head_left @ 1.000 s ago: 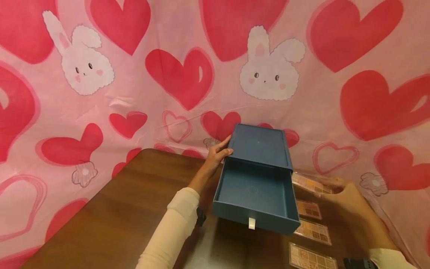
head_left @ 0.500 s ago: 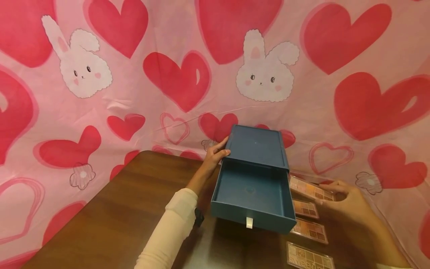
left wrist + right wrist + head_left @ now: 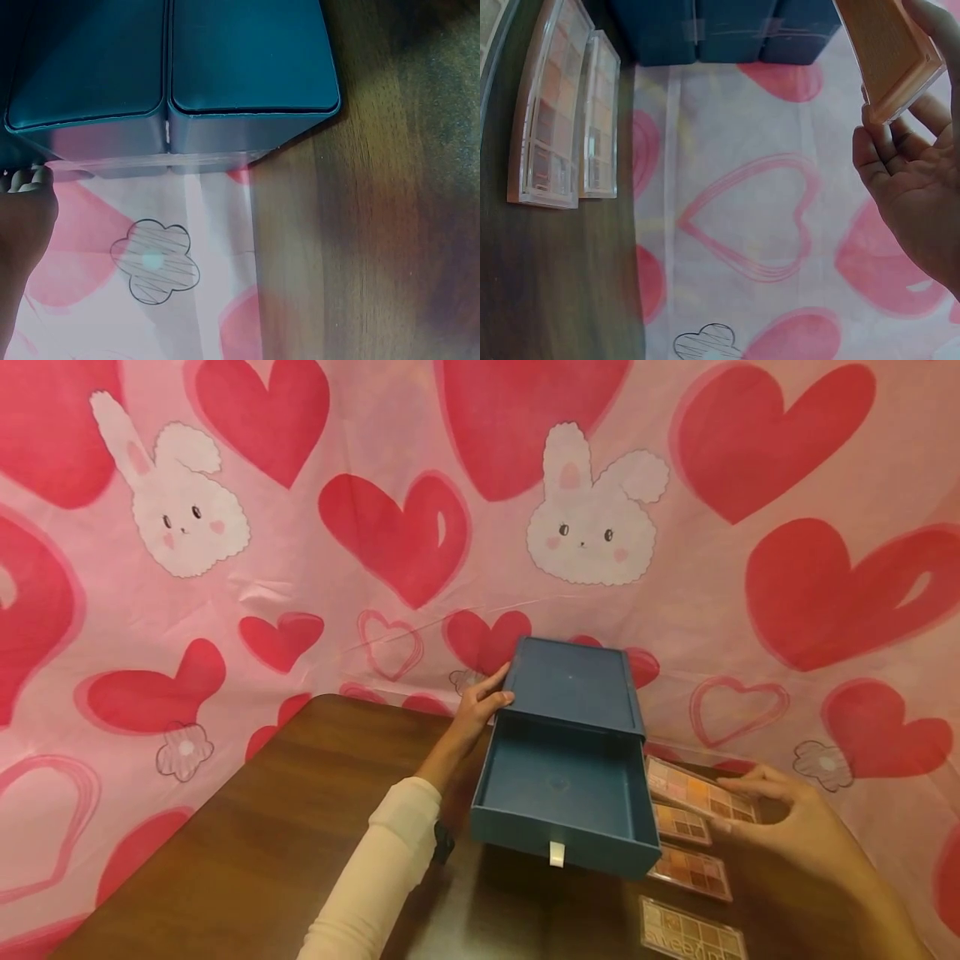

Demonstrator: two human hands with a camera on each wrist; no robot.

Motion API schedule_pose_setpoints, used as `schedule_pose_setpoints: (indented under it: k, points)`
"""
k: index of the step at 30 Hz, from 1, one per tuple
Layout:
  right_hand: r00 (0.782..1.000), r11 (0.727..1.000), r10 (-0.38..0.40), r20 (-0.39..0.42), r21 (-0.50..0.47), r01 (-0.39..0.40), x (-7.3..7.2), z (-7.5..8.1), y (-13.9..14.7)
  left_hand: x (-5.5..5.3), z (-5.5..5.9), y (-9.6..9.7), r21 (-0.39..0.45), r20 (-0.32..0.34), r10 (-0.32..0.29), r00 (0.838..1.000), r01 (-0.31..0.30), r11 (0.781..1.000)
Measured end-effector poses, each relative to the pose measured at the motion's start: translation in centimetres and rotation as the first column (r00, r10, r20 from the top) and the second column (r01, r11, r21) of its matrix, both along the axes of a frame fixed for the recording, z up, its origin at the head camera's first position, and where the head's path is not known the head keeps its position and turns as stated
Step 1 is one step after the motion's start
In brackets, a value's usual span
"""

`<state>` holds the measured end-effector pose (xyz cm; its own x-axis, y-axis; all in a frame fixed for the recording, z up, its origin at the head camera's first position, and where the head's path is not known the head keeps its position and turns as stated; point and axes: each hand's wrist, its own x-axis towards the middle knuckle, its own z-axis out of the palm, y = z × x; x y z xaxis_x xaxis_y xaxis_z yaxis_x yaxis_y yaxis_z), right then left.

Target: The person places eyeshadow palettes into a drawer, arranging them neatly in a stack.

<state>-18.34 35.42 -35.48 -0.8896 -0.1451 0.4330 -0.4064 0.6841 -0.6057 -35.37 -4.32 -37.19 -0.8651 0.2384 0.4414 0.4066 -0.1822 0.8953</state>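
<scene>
A dark blue drawer unit (image 3: 573, 685) stands on the wooden table with its top drawer (image 3: 566, 852) pulled out; nothing lies inside. My left hand (image 3: 480, 706) grips the unit's upper left edge, thumb over the top. My right hand (image 3: 795, 818) pinches an eyeshadow palette (image 3: 701, 789) by its right end, to the right of the unit. Seen in the right wrist view, that palette (image 3: 892, 60) is tilted, with its plain orange-brown underside showing. Three more palettes lie in a column: a far one (image 3: 684, 825), a middle one (image 3: 693, 872) and a near one (image 3: 693, 931).
The table (image 3: 300, 827) extends to the left of the unit. A pink cloth (image 3: 495, 577) printed with hearts and rabbits hangs close behind. Below the top drawer, more tiers (image 3: 731, 34) of the unit show in the right wrist view.
My right hand has drawn the pinched palette slightly rightward and toward me, with its coloured pans showing more. The left hand and drawer hold their place; the view has shifted a little.
</scene>
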Motion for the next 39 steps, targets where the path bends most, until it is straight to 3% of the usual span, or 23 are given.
schedule_pose_setpoints:
  k: [6,13,19,33,39]
  points:
    - [0.994,0.999,0.036,-0.100,0.028,-0.033,0.9,0.9,-0.3,0.0,0.0,0.0,0.002,-0.007,0.002,1.000,-0.002,1.000]
    - [0.992,0.999,0.019,-0.122,0.044,-0.014,1.7,2.0,0.1,-0.1,0.0,0.0,0.014,0.006,-0.025,1.000,0.025,1.000]
    - [0.982,0.995,0.084,-0.167,0.060,-0.075,2.0,3.2,-0.5,-0.3,0.1,0.2,0.012,0.001,-0.038,0.999,0.038,0.999]
    - [0.960,0.982,0.190,-0.206,0.051,-0.183,0.6,4.6,-6.2,0.2,0.1,-0.1,-0.012,0.056,0.004,0.998,-0.003,1.000]
    - [0.948,0.972,0.236,-0.213,0.057,-0.229,-0.2,4.7,-8.1,0.1,0.1,0.0,0.000,0.030,-0.016,0.999,0.016,1.000]
